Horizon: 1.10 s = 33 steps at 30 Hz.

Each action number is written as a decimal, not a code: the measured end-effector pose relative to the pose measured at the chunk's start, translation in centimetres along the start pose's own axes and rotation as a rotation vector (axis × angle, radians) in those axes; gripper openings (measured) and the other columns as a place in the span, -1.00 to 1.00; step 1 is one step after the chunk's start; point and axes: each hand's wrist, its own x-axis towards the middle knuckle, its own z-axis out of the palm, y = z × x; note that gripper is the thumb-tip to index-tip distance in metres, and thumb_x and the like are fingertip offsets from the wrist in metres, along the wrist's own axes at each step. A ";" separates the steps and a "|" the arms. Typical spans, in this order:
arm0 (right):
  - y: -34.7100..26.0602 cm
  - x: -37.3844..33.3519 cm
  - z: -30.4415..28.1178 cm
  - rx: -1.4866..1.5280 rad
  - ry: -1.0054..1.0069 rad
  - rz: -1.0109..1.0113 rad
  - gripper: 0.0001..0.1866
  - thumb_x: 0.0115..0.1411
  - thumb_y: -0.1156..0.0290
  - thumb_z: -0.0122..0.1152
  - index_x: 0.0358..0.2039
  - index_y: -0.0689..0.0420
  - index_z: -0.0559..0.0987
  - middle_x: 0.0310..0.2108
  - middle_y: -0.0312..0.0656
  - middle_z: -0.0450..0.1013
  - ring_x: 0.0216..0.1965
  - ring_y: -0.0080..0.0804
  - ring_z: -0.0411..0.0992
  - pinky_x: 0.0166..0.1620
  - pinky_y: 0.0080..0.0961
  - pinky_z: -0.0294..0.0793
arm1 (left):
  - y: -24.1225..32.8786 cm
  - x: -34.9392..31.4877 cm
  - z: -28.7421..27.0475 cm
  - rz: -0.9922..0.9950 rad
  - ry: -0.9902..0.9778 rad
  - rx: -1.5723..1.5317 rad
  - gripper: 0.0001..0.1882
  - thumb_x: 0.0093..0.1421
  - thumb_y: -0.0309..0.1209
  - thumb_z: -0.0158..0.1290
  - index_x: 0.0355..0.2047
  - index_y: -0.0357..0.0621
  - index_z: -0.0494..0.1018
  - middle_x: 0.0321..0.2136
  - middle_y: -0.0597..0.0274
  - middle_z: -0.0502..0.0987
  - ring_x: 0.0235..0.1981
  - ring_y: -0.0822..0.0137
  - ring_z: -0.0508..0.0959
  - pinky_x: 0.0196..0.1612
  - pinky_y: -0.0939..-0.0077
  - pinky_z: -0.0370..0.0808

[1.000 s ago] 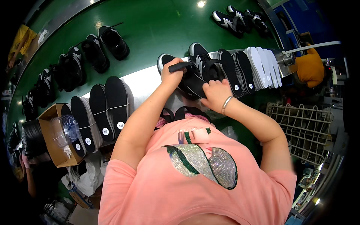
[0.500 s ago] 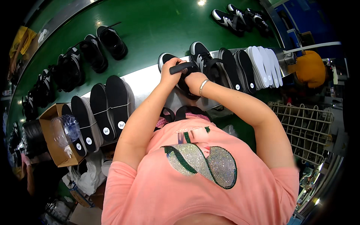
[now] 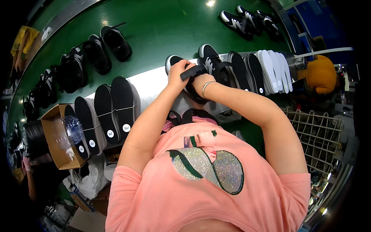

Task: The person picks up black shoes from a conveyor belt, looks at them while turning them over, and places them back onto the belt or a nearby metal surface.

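A black sneaker (image 3: pixel 172 61) with a silver toe rests on the metal ledge in front of me, toe pointing away. My left hand (image 3: pixel 178 76) is closed around its left side. My right hand (image 3: pixel 201 82), with a bracelet at the wrist, is curled at the shoe's opening; its fingertips are hidden. A dark strip (image 3: pixel 192 72) crosses between the hands over the shoe; I cannot tell which part it is. Just right stands a matching sneaker (image 3: pixel 210 55), its tongue pulled up.
Bundled black insoles (image 3: pixel 123 101) stand at left beside a cardboard box (image 3: pixel 65 164). More black insoles (image 3: pixel 254 71) and white insoles (image 3: pixel 266 69) line the right. Several sneakers (image 3: pixel 94 54) sit on the green table (image 3: pixel 162 23). A wire rack (image 3: pixel 315 135) is at right.
Both hands stay at the sneaker. The dark strip has tilted more steeply, its right end higher. The whole view has shifted slightly.
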 end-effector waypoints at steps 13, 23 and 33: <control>1.6 -2.4 2.0 0.517 0.012 -0.193 -0.59 -0.08 0.35 0.03 -0.21 0.27 0.27 -0.31 0.04 0.38 -0.30 -0.18 0.40 -0.13 -0.32 0.25 | -0.1 0.0 0.0 -0.002 0.017 -0.052 -0.69 0.02 -0.19 -0.01 -0.51 -0.25 0.43 -0.61 0.02 0.47 -0.53 0.12 0.48 -0.44 0.41 0.36; 1.8 -0.5 3.1 1.850 0.288 0.111 -0.81 0.07 0.35 0.01 -0.51 0.23 0.43 -0.64 -0.25 0.34 -0.50 -0.46 0.39 -0.39 -0.55 0.38 | -0.1 0.7 -0.2 -0.171 -0.073 -0.039 -0.63 0.07 -0.18 -0.13 -0.41 -0.29 0.44 -0.53 -0.03 0.48 -0.44 0.07 0.49 -0.34 0.36 0.37; 1.1 -4.7 3.0 1.678 0.434 -0.205 -0.80 0.09 0.36 -0.02 -0.54 0.22 0.45 -0.65 -0.32 0.33 -0.55 -0.59 0.29 -0.41 -0.67 0.26 | 1.1 0.9 -5.7 -0.401 0.018 -0.498 -0.71 0.16 -0.19 -0.16 -0.38 -0.17 0.39 -0.49 0.32 0.48 -0.46 0.51 0.42 -0.37 0.63 0.34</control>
